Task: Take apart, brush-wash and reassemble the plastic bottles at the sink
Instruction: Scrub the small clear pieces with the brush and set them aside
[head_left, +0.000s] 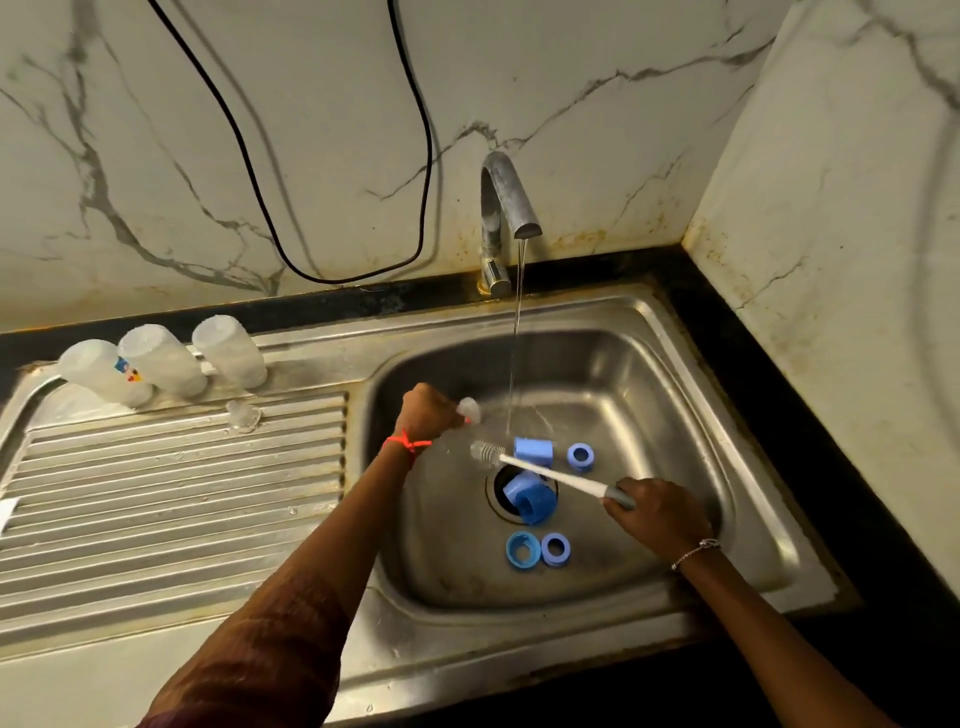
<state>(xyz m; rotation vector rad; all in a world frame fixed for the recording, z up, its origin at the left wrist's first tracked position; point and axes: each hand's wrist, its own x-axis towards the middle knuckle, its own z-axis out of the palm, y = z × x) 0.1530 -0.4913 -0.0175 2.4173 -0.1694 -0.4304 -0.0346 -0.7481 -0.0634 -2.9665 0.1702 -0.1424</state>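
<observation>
My left hand (428, 413) is closed around a small clear bottle part (470, 409), held over the sink basin (649, 384) beside the water stream. My right hand (657, 514) grips the grey handle of a white bottle brush (550, 474), whose bristle head (487, 452) points left under the part. Several blue caps and rings lie in the basin: a cap (533, 450), a ring (580, 457), a large cap (530, 499) on the drain, and two rings (538, 550) nearer me. Three clear bottle bodies (161, 361) stand upside down on the drainboard.
The tap (503, 208) runs a thin stream (517, 332) into the basin. A small clear part (243, 414) lies on the ribbed drainboard (171, 499). A black cable (332, 278) hangs on the marble wall behind. A wall corner closes in the right side.
</observation>
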